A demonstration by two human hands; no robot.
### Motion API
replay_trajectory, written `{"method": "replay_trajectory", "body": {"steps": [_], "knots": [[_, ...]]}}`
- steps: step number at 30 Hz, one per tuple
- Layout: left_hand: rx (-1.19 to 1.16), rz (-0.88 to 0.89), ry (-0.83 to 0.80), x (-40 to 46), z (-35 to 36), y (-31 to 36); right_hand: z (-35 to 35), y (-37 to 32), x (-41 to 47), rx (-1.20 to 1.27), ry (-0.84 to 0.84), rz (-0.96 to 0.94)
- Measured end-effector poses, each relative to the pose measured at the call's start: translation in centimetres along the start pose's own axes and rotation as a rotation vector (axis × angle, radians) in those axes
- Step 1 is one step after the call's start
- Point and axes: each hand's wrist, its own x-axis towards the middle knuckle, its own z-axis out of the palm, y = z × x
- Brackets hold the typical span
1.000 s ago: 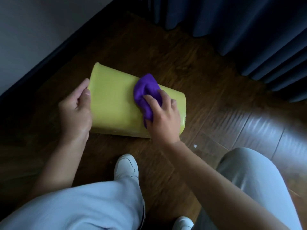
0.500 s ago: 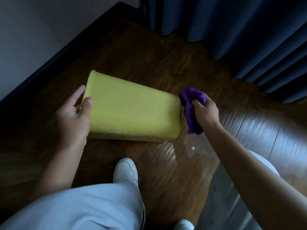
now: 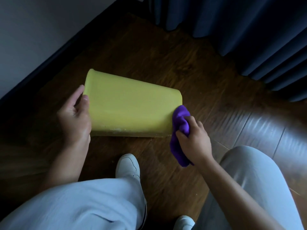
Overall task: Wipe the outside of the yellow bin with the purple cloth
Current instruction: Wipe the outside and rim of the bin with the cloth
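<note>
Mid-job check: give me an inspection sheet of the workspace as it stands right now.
Surface: dark wood floor, glossy at right.
Job's things: yellow bin lying on its side; purple cloth pressed at its narrow end.
Clutter: nothing seen.
Hands: left hand gripping the bin's wide end; right hand bunched around the cloth.
Cables: nothing seen.
Surroundings: blue curtain behind, pale wall with dark skirting at left, white shoe near the bin.

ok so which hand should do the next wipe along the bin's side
The right hand. It already grips the purple cloth, pressed at the narrow end of the yellow bin. The left hand is bare and steadies the bin's wide end on the floor, so it should probably stay put.
</note>
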Motion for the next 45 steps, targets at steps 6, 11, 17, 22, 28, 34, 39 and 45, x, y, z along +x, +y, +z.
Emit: {"method": "replay_trajectory", "body": {"steps": [6,11,17,22,28,34,39,45], "knots": [[0.024,-0.007,-0.065,1.0,0.3,0.6,-4.0,-0.7,0.9,0.060,0.034,0.046],[0.008,0.000,-0.077,0.8,1.1,1.0,-4.4,-2.9,5.2,0.187,0.186,0.000],[0.018,0.007,-0.083,0.9,1.5,0.9,-2.6,-3.8,6.9,-0.173,-0.092,0.030],[0.030,-0.028,-0.082,1.4,1.5,1.4,-1.9,-1.3,3.0,-0.270,-0.099,-0.044],[0.094,-0.017,-0.098,2.0,1.8,2.1,-4.9,0.3,2.5,-0.277,-0.215,-0.113],[0.128,-0.012,-0.110,3.6,1.9,3.3,-4.9,-0.4,1.5,-0.195,-0.238,-0.184],[0.158,-0.027,-0.151,5.0,1.4,5.3,-5.4,-1.1,2.1,-0.021,-0.115,-0.237],[0.155,0.031,-0.336,4.3,3.2,8.1,-5.6,-2.3,3.0,0.103,0.084,-0.301]]}}
